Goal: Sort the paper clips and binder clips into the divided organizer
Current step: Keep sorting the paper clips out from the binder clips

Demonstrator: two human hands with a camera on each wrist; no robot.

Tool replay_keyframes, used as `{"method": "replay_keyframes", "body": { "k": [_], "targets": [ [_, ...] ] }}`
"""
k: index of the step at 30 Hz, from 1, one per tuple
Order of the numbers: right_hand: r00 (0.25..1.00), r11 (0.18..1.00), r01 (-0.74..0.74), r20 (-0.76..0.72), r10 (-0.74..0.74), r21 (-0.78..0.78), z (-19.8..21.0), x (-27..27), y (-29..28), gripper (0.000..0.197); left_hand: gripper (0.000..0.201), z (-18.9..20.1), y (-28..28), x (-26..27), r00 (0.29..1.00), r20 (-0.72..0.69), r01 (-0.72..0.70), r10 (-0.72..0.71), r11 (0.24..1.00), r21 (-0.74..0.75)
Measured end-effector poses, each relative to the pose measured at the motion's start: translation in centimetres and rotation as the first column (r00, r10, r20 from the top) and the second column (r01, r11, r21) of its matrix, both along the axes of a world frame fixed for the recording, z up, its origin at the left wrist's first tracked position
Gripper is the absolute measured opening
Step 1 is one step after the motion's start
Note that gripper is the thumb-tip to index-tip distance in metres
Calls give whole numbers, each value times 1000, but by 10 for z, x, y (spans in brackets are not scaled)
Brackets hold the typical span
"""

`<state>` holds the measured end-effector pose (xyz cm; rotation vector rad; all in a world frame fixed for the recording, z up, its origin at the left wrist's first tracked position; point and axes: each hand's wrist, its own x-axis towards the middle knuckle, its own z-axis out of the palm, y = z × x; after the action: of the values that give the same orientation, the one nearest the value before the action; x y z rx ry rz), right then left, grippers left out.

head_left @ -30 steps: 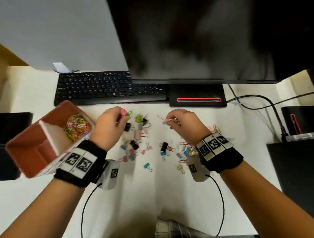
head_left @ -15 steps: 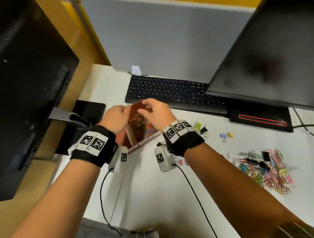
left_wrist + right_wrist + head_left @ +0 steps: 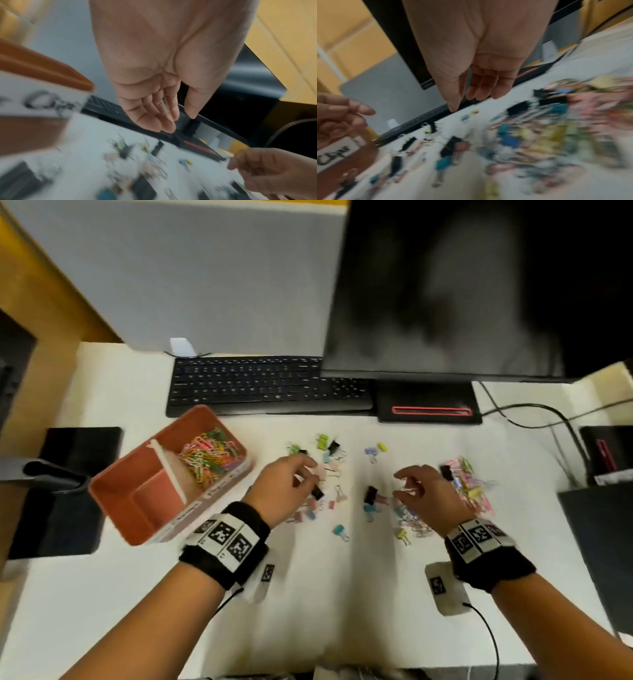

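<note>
The orange divided organizer (image 3: 150, 494) sits at the left of the white desk, with a heap of coloured paper clips (image 3: 210, 455) in its far compartment. Loose binder clips (image 3: 337, 494) lie scattered mid-desk, among them a black one (image 3: 370, 495). A mixed pile of paper clips (image 3: 471, 484) lies to the right. My left hand (image 3: 305, 475) hovers over the left binder clips, fingers loosely curled and empty (image 3: 178, 121). My right hand (image 3: 402, 484) hovers left of the pile, also holding nothing (image 3: 467, 100). Both wrist views are blurred.
A black keyboard (image 3: 267, 385) and a monitor stand (image 3: 428, 402) run along the back. Cables (image 3: 548, 419) and dark equipment (image 3: 603, 529) stand at the right. A black pad (image 3: 65, 491) lies left of the organizer.
Half a second ago both hands were at the organizer; now they are back over the scattered clips, empty. The clips they pinched a second ago are gone from the fingers.
</note>
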<state>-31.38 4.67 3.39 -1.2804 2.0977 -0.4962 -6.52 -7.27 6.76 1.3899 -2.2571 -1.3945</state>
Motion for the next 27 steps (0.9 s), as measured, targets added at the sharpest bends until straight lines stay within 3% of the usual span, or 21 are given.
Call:
{"method": "replay_keyframes", "body": {
  "k": [5,10,13,17,23,27],
  "targets": [
    [998,993,53,-26,-50,109,-14,-50,42,50,42,-35,38,-77,974,117,196,-194,980,-10],
    [995,985,-60,-68,72,164,-21,-67,37,52,48,-64,52,-117,921,296,274,-252,961,-36],
    [992,986,-102,-58,110,132,-27,-71,32,42,33,-72,51,-124,930,301,237,-210,970,-58],
    [993,991,-116,0,117,72,-29,-80,28,27,23,-79,46,-122,973,218,82,-70,996,-45],
    [998,998,-29,55,33,-57,-28,-106,30,18,16,-81,34,-109,965,244,-41,100,970,-238],
    [995,990,90,53,-84,-110,-27,-127,23,19,21,-74,37,-114,970,216,-17,108,921,-388]
  ]
}}
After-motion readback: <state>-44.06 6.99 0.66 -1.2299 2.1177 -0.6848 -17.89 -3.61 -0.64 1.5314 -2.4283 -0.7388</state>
